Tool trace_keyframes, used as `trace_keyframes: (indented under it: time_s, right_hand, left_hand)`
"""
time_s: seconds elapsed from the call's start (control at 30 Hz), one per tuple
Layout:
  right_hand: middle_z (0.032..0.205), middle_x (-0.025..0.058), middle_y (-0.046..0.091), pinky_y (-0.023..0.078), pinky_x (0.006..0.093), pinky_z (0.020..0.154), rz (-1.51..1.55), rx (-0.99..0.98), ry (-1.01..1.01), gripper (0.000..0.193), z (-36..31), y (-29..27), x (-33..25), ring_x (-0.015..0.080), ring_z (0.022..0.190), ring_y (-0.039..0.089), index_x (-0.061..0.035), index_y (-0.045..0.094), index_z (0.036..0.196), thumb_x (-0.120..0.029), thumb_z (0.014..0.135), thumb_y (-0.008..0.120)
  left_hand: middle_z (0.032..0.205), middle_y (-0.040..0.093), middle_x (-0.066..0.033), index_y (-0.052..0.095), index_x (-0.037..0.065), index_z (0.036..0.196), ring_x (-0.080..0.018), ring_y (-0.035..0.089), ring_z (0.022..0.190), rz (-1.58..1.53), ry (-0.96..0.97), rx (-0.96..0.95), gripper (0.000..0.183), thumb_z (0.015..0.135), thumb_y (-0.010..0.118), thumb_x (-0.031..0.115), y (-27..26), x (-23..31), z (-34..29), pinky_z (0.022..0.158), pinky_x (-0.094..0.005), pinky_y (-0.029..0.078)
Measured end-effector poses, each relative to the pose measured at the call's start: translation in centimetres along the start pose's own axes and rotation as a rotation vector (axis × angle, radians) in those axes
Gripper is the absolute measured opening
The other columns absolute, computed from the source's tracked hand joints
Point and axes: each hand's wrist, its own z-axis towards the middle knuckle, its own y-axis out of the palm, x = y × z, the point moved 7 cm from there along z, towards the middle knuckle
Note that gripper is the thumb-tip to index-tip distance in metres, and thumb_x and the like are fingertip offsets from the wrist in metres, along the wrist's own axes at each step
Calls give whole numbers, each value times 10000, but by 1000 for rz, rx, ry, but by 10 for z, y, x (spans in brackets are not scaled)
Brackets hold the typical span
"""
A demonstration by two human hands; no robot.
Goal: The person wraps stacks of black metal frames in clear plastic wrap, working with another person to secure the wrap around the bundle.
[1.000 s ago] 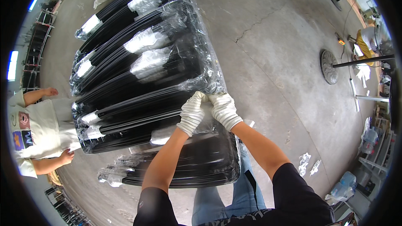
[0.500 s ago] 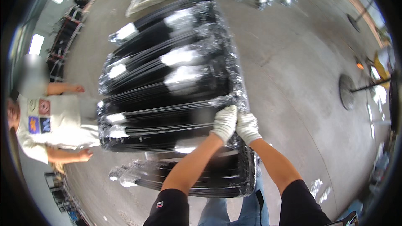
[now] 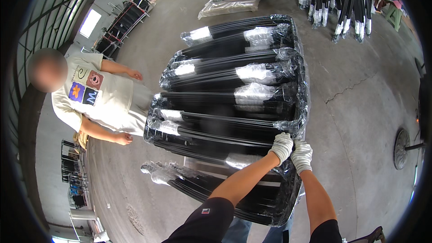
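Note:
Several long black bundles wrapped in clear plastic [image 3: 234, 94] lie stacked side by side on the concrete floor. My left hand [image 3: 282, 146], in a white glove, presses on the near right corner of the stack. My right hand [image 3: 302, 155], also gloved in white, sits right beside it, fingers closed on the same plastic-wrapped corner. Another wrapped black bundle [image 3: 234, 189] lies below the stack, under my forearms.
A person in a cream printed shirt [image 3: 99, 99] stands at the left end of the stack. More wrapped bundles [image 3: 234, 0] lie farther back, and black parts hang at the top right [image 3: 333, 0]. Racks [image 3: 121, 22] line the left wall. A round fan base [image 3: 400, 148] stands at the right.
The view has swung so the stack sits more centred and the person at the left shows fully. My two gloved hands stay together on the stack's near corner.

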Motion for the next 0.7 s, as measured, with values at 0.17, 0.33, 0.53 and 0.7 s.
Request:
trace_keyframes:
  time_s: [0.17,0.33,0.53,0.7]
  right_hand:
    - [876,124,622,469,398,751,41,-23,-7,283,-1,-7,-4,310,838,582,-134,617,925,-113,643,593]
    - [808,123,623,463,400,705,39,50,-50,251,-5,-8,-6,325,764,584,-110,624,891,-118,641,604]
    - [867,114,620,462,391,744,7,19,-1,277,-3,0,0,308,825,579,-117,618,913,-92,638,591]
    - [885,108,616,461,393,756,7,-7,21,278,-4,-1,-3,302,850,575,-116,611,913,-78,638,593]
  left_hand:
    - [890,625,-155,604,43,912,-287,595,863,-323,53,-340,313,704,635,276,4,-11,2,734,-395,469]
    - [921,623,-165,613,51,941,-305,591,896,-412,8,-472,385,696,655,346,26,-16,7,777,-376,472]
    - [863,627,-174,618,38,901,-318,598,853,-395,76,-354,328,717,630,310,15,-13,4,748,-385,478]
    - [807,627,-168,604,28,879,-320,605,789,-385,86,-229,328,720,624,315,7,-11,-3,703,-403,480]
